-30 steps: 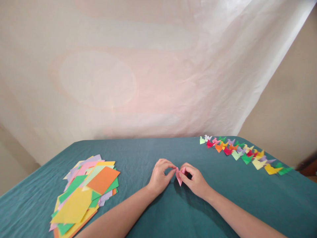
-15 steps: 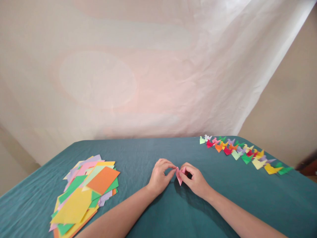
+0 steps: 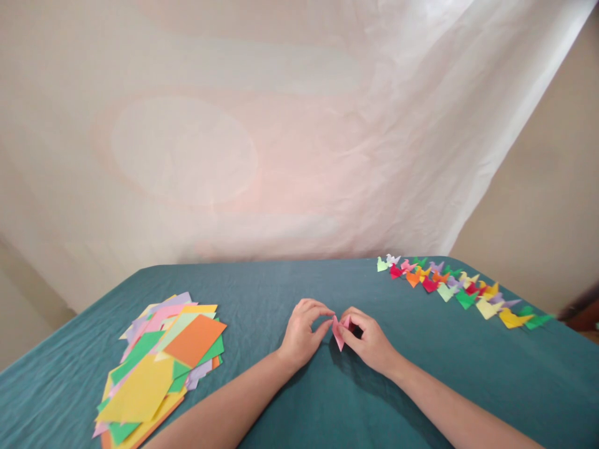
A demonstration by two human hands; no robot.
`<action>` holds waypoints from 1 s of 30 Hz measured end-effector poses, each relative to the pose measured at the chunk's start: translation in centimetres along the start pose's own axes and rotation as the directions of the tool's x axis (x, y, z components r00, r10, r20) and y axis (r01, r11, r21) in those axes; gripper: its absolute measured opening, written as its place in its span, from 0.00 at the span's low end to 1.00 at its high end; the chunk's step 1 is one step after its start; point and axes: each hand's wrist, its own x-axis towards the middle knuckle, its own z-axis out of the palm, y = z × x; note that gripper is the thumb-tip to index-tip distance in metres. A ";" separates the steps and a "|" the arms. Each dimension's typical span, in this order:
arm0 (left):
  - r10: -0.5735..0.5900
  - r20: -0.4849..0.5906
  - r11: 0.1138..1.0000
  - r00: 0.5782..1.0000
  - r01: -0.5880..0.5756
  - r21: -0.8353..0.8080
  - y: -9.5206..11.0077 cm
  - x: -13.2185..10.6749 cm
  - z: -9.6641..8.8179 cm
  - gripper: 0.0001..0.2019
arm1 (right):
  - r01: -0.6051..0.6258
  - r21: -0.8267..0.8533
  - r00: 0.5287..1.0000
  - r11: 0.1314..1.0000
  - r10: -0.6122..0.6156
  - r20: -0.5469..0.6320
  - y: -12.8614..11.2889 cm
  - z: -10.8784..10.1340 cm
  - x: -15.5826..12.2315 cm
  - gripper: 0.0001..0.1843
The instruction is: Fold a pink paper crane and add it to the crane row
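A small folded pink paper bird (image 3: 339,337) is held between my two hands, just above the green tablecloth. My left hand (image 3: 306,330) pinches its upper left tip between thumb and forefinger. My right hand (image 3: 367,340) grips its right side with thumb and fingers, covering part of the folds. The pink paper's pointed lower end hangs down between the hands.
Loose coloured paper sheets (image 3: 140,386) lie in a spread pile on the left of the green tablecloth (image 3: 262,287). Rows of small folded paper birds (image 3: 465,299) stand along the right back edge. A pale cloth (image 3: 290,156) hangs behind the table.
Almost nothing differs. The fingertips of my left hand have shifted very slightly at the tip of the pink paper; both hands stay in place.
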 end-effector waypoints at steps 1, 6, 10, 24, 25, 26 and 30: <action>0.009 0.003 1.000 1.000 -0.009 0.011 -0.1 0.0 0.0 0.07 | 0.001 0.002 1.000 1.000 -0.001 0.002 0.1 0.0 0.0 0.12; 0.028 0.032 0.998 0.999 -0.030 0.051 -0.5 -0.1 0.2 0.07 | 0.006 0.011 1.000 1.000 -0.006 0.019 0.3 0.1 0.0 0.11; 0.057 0.051 0.992 0.997 -0.063 0.111 -0.5 0.0 0.0 0.07 | 0.012 0.018 1.000 1.000 -0.012 0.022 0.2 0.1 -0.1 0.11; 0.164 0.146 0.948 0.976 -0.196 0.250 -0.4 0.3 -1.3 0.07 | -0.003 -0.018 1.000 1.000 0.002 -0.008 0.5 0.1 -0.1 0.10; 0.157 0.138 0.954 0.978 -0.186 0.236 -0.4 0.2 -1.2 0.07 | -0.004 -0.017 1.000 1.000 0.004 -0.010 0.5 0.2 -0.1 0.10; 0.154 0.132 0.959 0.979 -0.180 0.220 -0.5 0.2 -1.2 0.07 | -0.005 -0.016 1.000 1.000 0.005 -0.014 0.5 0.2 -0.1 0.10; 0.153 0.121 0.971 0.981 -0.172 0.166 -0.6 0.1 -1.0 0.06 | -0.006 -0.011 1.000 1.000 0.006 -0.012 0.5 0.3 -0.1 0.10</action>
